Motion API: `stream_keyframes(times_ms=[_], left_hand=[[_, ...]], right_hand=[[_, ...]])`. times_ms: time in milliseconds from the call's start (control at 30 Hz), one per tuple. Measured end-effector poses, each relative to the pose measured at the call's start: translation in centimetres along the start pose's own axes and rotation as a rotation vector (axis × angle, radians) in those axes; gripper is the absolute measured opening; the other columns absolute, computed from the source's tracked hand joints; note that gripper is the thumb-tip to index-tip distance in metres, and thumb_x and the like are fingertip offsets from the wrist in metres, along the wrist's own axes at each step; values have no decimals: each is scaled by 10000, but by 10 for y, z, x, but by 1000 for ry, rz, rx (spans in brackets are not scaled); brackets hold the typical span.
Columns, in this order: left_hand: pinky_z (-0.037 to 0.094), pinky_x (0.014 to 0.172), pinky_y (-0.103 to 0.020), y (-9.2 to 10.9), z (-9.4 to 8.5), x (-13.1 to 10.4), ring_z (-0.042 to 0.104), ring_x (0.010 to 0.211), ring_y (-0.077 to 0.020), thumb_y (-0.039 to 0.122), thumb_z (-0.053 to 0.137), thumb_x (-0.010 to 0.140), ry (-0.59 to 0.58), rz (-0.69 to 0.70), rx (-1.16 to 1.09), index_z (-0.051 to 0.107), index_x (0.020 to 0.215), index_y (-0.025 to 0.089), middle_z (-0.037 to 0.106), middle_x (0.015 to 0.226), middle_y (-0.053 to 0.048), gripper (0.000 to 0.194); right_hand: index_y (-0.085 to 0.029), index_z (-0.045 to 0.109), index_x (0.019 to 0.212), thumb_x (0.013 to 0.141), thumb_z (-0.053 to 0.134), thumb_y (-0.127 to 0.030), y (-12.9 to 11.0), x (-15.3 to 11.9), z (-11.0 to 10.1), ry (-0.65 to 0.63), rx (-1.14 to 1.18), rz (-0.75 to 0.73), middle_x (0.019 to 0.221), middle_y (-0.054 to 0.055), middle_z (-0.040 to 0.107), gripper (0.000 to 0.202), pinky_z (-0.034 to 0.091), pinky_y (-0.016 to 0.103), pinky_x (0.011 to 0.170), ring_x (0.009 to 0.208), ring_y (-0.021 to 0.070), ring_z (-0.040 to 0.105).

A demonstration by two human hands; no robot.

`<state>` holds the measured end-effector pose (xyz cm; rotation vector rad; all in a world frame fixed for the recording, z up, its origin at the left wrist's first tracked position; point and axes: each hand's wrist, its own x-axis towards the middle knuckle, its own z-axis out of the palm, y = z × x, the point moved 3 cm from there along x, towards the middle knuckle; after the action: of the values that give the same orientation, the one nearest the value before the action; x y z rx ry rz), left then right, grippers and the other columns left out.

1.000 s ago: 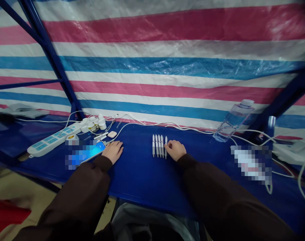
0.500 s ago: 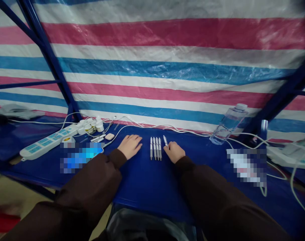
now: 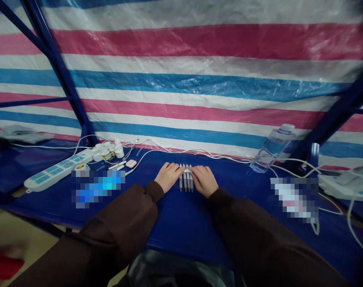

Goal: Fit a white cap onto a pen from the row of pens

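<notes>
The left hand (image 3: 169, 177) comes in over the left side of a row of pens (image 3: 186, 183), and the right hand (image 3: 204, 180) over the right side. The two lie close together, fingers reaching inward over the upper halves of the pens; whether they touch each other or grip anything cannot be told. A white piece shows between the fingertips, too small to make out.

From the left, a white power strip (image 3: 58, 169) slants across the blue table (image 3: 175, 229), with plugs (image 3: 108, 150) at its far end. Nearer the person is a blurred, blue-lit item (image 3: 99, 187), and a small pale case (image 3: 131, 163) lies beyond it. The pens come next: four tips point toward the person, roughly parallel and level, the leftmost slightly apart. By my judgement the row is mostly formed, though with both hands on it, it does not look finished; any remaining adjustment seems slight. Farther right, a clear bottle (image 3: 273, 147) leans to one side near a blurred white item (image 3: 293, 199), white cables (image 3: 301, 161) around them.
</notes>
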<state>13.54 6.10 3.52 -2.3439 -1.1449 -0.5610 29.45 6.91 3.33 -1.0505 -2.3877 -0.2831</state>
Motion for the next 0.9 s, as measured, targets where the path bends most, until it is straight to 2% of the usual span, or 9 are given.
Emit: stream_keyframes(times_ms=[133, 333, 467, 567, 700, 800, 900], left_hand=[[330, 702, -312, -7, -1, 1, 494, 817, -169, 265, 303, 917, 12, -107, -8, 526, 1074, 186, 572, 863, -51, 284], [341, 708, -300, -14, 5, -1, 459, 805, -168, 324, 290, 918, -41, -165, -132, 554, 1042, 194, 557, 858, -48, 319], [353, 715, -298, -14, 10, -2, 445, 793, -170, 348, 279, 916, -63, -183, -253, 573, 1015, 190, 558, 825, -47, 348], [357, 716, -302, -12, 9, -2, 437, 796, -175, 358, 285, 912, -71, -161, -312, 580, 999, 190, 554, 810, -48, 350], [358, 721, -312, -10, 5, -1, 433, 802, -182, 362, 280, 911, -58, -150, -324, 578, 1006, 189, 547, 817, -57, 358], [359, 734, -318, -11, 4, -1, 432, 810, -186, 362, 276, 911, -50, -154, -314, 579, 1006, 185, 545, 824, -63, 363], [361, 744, -321, -11, 4, -1, 430, 807, -186, 360, 276, 911, -46, -160, -319, 580, 991, 180, 543, 818, -63, 362]], right_hand=[[-121, 462, 1228, 867, 315, -117, 11, -2, 7, 30, -71, 92, 1070, 117, 586, 390, 286, 321, 777, 956, 204, 486], [-156, 540, 1122, 849, 348, -82, 17, -3, 14, 13, -59, 42, 1054, 91, 611, 342, 280, 310, 766, 966, 188, 492], [-172, 581, 993, 853, 392, -118, 17, -4, 11, 128, -7, 11, 990, 72, 637, 241, 287, 305, 748, 929, 179, 520], [-167, 574, 874, 839, 466, -225, 16, -5, 10, 207, 48, 52, 881, 63, 638, 128, 306, 289, 704, 818, 170, 548], [-156, 555, 925, 868, 438, -339, 11, -5, 11, 175, 44, 69, 833, 52, 625, 224, 309, 275, 652, 692, 147, 543], [-172, 580, 917, 915, 338, -269, 9, -3, 9, 137, -17, 51, 794, 46, 613, 261, 294, 280, 642, 694, 144, 532], [-177, 588, 919, 909, 345, -240, 8, -2, 6, 132, -19, 7, 796, 53, 600, 252, 299, 287, 660, 748, 158, 524]])
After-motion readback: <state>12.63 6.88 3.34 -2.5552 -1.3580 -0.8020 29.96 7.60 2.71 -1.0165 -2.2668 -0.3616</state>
